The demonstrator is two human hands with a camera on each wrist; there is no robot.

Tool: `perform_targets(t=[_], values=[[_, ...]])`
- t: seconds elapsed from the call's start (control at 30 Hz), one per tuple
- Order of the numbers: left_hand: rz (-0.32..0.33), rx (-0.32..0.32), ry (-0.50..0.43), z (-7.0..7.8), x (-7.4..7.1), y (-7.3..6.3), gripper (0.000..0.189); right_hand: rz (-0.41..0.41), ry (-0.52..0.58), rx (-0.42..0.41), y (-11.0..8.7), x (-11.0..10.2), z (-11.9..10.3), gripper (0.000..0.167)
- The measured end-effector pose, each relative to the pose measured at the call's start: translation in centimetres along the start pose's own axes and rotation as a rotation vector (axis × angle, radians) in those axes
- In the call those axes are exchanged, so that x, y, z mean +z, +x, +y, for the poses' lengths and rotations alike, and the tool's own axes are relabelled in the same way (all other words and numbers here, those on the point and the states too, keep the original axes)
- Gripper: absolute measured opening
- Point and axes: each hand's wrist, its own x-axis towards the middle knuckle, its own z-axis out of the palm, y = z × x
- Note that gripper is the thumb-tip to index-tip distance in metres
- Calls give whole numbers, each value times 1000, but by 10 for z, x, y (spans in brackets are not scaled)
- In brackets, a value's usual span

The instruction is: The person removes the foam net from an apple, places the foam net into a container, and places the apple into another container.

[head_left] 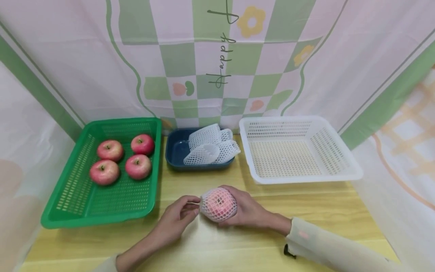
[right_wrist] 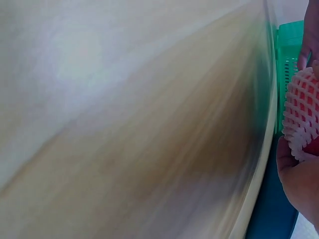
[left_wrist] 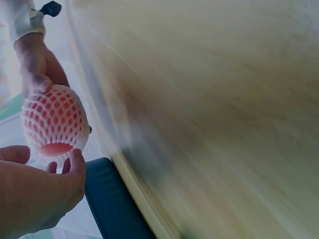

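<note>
An apple in a white foam net is held above the table in my right hand, whose fingers curl round its right side. My left hand is at the net's left end, thumb and fingers apart, with fingertips at its edge. In the left wrist view, red skin shows through the open end of the foam net, beside the fingers of my left hand. The right wrist view cuts off part of the netted apple and of my right hand.
At the left stands a green basket with several bare apples. A dark blue tray at the back middle holds several foam nets. A white basket stands at the right. Behind them hangs a patterned curtain.
</note>
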Motion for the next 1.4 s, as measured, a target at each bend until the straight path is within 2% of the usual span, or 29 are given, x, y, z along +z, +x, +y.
perform_targets(t=[0.2, 0.4, 0.6, 0.73, 0.97, 1.13, 1.4], values=[[70, 51, 21, 4, 3, 1, 25, 17, -7, -25, -1, 2, -3, 94], [52, 53, -64, 3, 6, 2, 28, 22, -7, -23, -2, 1, -8, 96], [57, 56, -38, 2, 9, 6, 32, 14, -10, -19, -2, 2, -13, 97], [31, 42, -53, 1, 8, 8, 36, 10, -13, -24, -2, 2, -15, 97], [-45, -15, -142, 0, 6, 9, 53, -1, -8, -28, -2, 1, -17, 98], [-82, -20, -165, -1, 6, 10, 61, -10, -18, -37, -2, 2, -19, 100], [-92, -10, -85, 0, 9, 13, 70, 1, -90, -47, -2, 5, -23, 109]])
